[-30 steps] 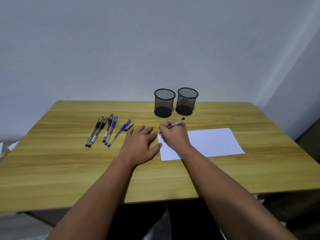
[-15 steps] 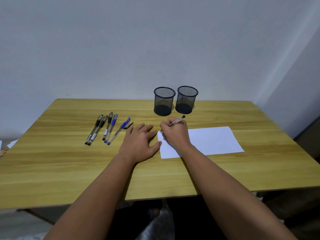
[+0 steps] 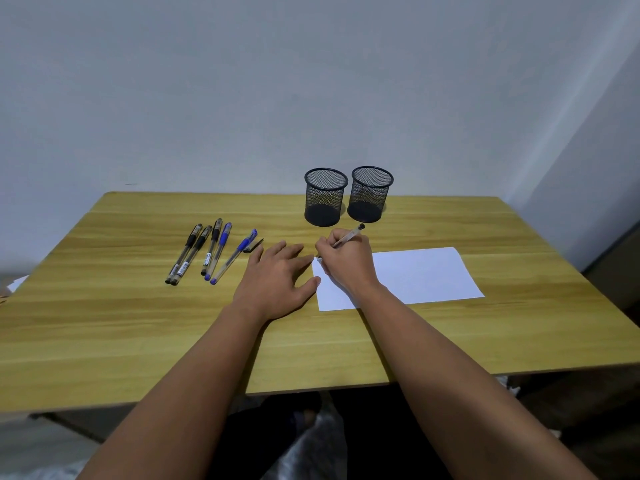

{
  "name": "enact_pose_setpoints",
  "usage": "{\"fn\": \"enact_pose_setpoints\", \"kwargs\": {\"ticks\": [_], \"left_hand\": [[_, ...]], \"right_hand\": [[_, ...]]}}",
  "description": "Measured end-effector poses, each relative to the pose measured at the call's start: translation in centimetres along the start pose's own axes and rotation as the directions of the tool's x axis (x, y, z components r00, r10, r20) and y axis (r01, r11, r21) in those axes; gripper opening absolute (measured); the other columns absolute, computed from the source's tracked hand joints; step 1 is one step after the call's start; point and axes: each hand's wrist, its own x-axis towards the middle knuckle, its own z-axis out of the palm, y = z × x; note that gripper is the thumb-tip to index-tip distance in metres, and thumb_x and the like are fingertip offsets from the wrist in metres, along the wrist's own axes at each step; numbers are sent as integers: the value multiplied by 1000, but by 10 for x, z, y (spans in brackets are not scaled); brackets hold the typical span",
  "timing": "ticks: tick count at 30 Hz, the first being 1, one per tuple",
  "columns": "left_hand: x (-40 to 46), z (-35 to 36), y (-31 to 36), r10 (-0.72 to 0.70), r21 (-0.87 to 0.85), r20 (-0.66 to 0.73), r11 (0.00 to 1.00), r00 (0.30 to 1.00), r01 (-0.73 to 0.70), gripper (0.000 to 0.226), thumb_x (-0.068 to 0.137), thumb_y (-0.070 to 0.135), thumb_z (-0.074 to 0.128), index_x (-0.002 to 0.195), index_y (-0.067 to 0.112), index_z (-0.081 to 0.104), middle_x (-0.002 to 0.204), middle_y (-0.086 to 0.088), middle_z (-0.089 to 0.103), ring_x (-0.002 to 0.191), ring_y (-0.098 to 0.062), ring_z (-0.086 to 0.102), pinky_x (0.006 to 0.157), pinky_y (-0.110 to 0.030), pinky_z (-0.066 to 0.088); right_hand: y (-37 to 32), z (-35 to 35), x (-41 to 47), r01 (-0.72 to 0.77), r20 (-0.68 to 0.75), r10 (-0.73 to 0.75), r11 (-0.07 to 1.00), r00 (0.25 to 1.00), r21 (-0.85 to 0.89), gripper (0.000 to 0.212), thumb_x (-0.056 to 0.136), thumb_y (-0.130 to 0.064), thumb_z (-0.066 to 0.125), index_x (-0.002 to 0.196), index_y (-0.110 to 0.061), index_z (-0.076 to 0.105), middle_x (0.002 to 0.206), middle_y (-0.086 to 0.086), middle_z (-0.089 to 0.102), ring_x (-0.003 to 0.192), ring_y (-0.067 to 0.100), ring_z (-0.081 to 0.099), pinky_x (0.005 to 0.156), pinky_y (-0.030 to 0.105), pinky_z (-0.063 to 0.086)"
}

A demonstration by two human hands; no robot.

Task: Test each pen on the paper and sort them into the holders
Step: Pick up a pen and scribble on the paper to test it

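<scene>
Five capped pens [image 3: 207, 252] lie left of paper [image 3: 419, 275].

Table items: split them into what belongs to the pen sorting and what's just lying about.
Job: pen in right hand; right hand; five waiting pens; paper; two mesh holders; loose black cap.

Lying about: white scraps past the table's left edge.

- Light is soft and kinda dim, pretty even all over, with a cool grey cast on the wall [image 3: 311, 81].
- Shadows are weak: just a faint dark smudge under the right hand [image 3: 348, 263] and left hand [image 3: 277, 278], tight against the fingers.
- The white paper [image 3: 422, 275] is the brightest spot, no harsh glare though.
- Wide-angle lens bends the table [image 3: 104, 323] edges outward.
- Below the table's front edge it goes murky and soft.
</scene>
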Motion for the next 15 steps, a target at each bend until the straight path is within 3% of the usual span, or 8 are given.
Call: {"fn": "enact_pose_setpoints", "kwargs": {"ticks": [3, 7, 12, 15], "left_hand": [[-1, 1, 0, -2, -14, -19, 1000, 1000, 2, 61, 90, 69, 39, 144, 40, 51, 158, 10, 41, 151, -19, 26, 122, -55, 16], [-1, 1, 0, -3, -8, -16, 1000, 1000, 3, 62, 91, 70, 38, 143, 40, 51, 158, 10, 41, 151, -18, 26, 122, -55, 15], [-1, 1, 0, -4, -8, -14, 1000, 1000, 3, 63, 90, 70, 37, 143, 40, 52, 158, 10, 41, 151, -18, 26, 122, -55, 15], [0, 0, 0, -5, -7, -16, 1000, 1000, 5, 64, 90, 71, 37, 143, 39, 52, 158, 10, 41, 151, -18, 26, 123, -55, 16]], "right_hand": [[0, 0, 0, -23, 16, 22, 999, 1000, 45, 40, 87, -19, 67, 53, -20, 45, 51, 4, 46, 56, 29, 57, 59, 43, 51], [-1, -1, -2, 25, 1, -25, 1000, 1000, 0, 35, 90, -18, 66, 62, -4, 49, 59, 21, 51, 55, 24, 50, 55, 35, 45], [-4, -3, -3, 52, -8, -52, 999, 999, 4, 37, 92, -14, 64, 64, 1, 45, 63, 26, 46, 56, 22, 40, 53, 34, 37], [-4, -3, -2, 38, -6, -37, 999, 999, 22, 38, 90, -14, 63, 63, -4, 39, 60, 17, 36, 58, 23, 36, 53, 37, 34]]}}
